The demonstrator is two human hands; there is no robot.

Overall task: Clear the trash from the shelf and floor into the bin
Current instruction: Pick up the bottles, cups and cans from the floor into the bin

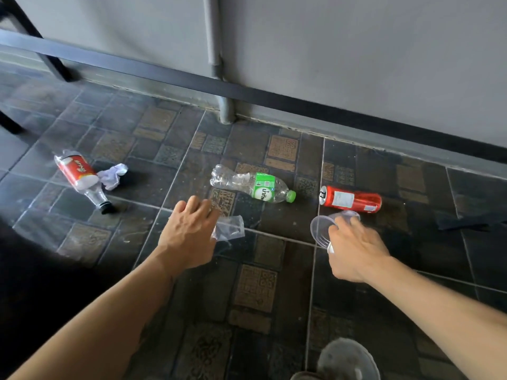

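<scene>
Left hand [189, 229]: fingers curled over a clear plastic cup [229, 229], which lies on its side and sticks out to the right from under the fingers, low over the floor [274, 283]. Whether the grip has actually closed on it, cannot tell; motion blur.

Right hand [354, 248]: thumb and fingers pinch the rim of a second clear cup [329, 229], mouth turned left, held just above the tiles.

Beyond the hands, on the floor, near the wall [356, 64]:
- green-label bottle [255, 186], crushed, cap to the right, just past the left hand.
- red can [351, 200] on its side, just behind the right hand's cup.
- red-label bottle [79, 178], far left, dark cap toward camera.
- crumpled white paper [113, 175], touching that bottle's right side.

Count: cups two, bottles two, can one, paper wad one.
</scene>
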